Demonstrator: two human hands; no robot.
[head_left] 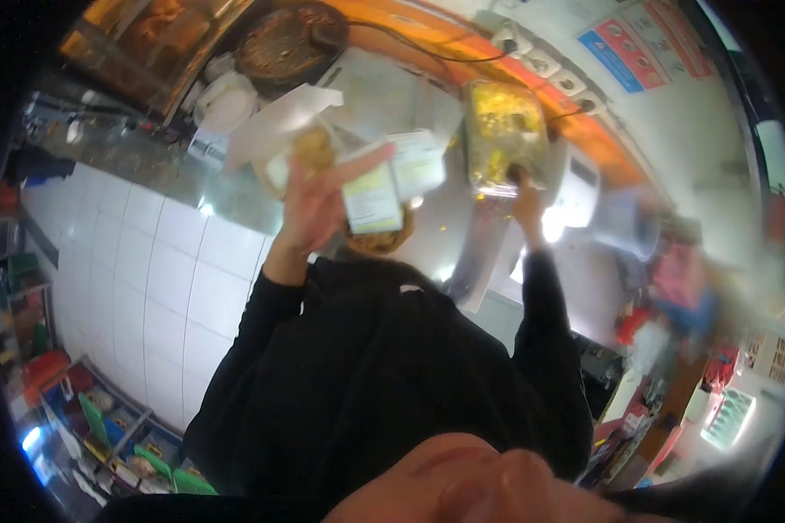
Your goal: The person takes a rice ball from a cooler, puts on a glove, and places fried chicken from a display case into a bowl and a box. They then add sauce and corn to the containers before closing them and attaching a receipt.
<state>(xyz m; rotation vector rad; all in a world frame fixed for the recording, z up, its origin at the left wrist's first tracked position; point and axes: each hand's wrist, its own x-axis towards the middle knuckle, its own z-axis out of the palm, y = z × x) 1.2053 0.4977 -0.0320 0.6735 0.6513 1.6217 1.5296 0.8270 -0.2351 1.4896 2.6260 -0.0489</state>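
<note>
My left hand (314, 209) is at centre left, slightly blurred, with one digit stretched across a white printed card (375, 205) that it appears to hold. A second printed panel (417, 164) lies just beyond that digit. Behind the hand is an open white box (275, 122), with brownish food (314, 148) beside my fingers. My right hand (528, 209) reaches to the near right corner of a clear tray (471, 144) of yellow food pieces (504, 112). Its fingers are bunched around something dark that I cannot make out. Part of a round brown item (379, 241) shows below the card.
A large dark pan (292, 44) stands at the back left, near a glass-fronted case (139, 44). White bowls (227, 103) are beside the pan. Sockets (541, 63) and a cable line the orange ledge. Right of the tray is a white appliance (574, 185). Yellow crumbs dot the metal counter.
</note>
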